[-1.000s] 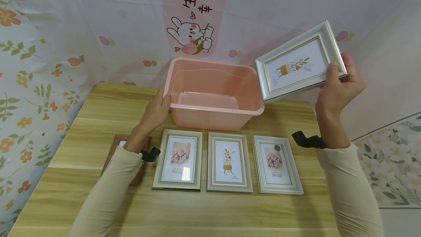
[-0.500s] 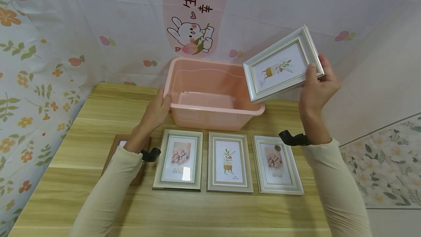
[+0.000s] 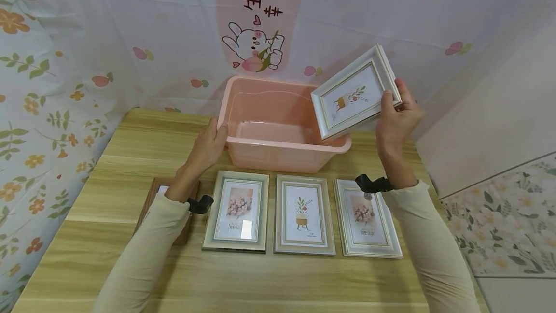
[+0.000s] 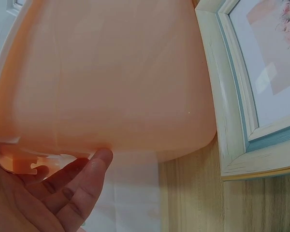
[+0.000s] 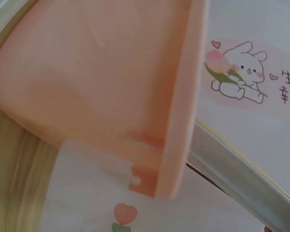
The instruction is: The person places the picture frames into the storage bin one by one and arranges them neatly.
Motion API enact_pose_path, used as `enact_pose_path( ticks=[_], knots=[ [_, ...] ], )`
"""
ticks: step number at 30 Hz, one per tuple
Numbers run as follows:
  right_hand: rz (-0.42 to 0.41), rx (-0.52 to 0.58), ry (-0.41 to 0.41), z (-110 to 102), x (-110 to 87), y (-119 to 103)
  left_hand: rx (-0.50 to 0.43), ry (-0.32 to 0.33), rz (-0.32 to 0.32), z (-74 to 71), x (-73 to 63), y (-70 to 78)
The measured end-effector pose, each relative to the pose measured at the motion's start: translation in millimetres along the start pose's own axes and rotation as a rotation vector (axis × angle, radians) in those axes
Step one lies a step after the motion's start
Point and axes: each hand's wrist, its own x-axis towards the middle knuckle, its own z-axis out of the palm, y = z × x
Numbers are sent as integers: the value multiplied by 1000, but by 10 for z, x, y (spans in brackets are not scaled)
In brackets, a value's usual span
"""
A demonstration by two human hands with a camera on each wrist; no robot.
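A pink plastic tub [image 3: 286,157] stands at the back of the table. My left hand [image 3: 207,145] grips its left rim, and in the left wrist view the fingers [image 4: 89,188] curl under that rim. My right hand [image 3: 397,117] holds a silver-white picture frame [image 3: 323,110] by its right end, thumb on the front face. This picture frame is tilted, its lower left corner over the tub's right end. In the right wrist view, the picture frame's edge [image 5: 241,169] shows beyond the tub's rim [image 5: 181,111]; the right hand lies outside that view.
In front of the tub lie a cream-and-blue picture frame [image 3: 208,226], a beige picture frame [image 3: 304,250] and a white picture frame [image 3: 393,235]. A brown picture frame [image 3: 180,235] is partly covered by the left arm. Printed cloth [image 3: 173,28] hangs behind the table [image 3: 260,284].
My right hand has carried the silver-white picture frame left and slightly down, from beside the tub to over its right end. My left hand stays on the rim.
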Motion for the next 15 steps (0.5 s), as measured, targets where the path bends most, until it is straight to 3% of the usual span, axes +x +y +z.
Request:
enact_pose_path(
  ticks=[6,15],
  knots=[
    [-32,-155,-35,40,-100,94,4,3,0,5,1,-1],
    [-59,-224,-99,108,-224,270,-3,1,-6,7,-1,-13]
  ],
)
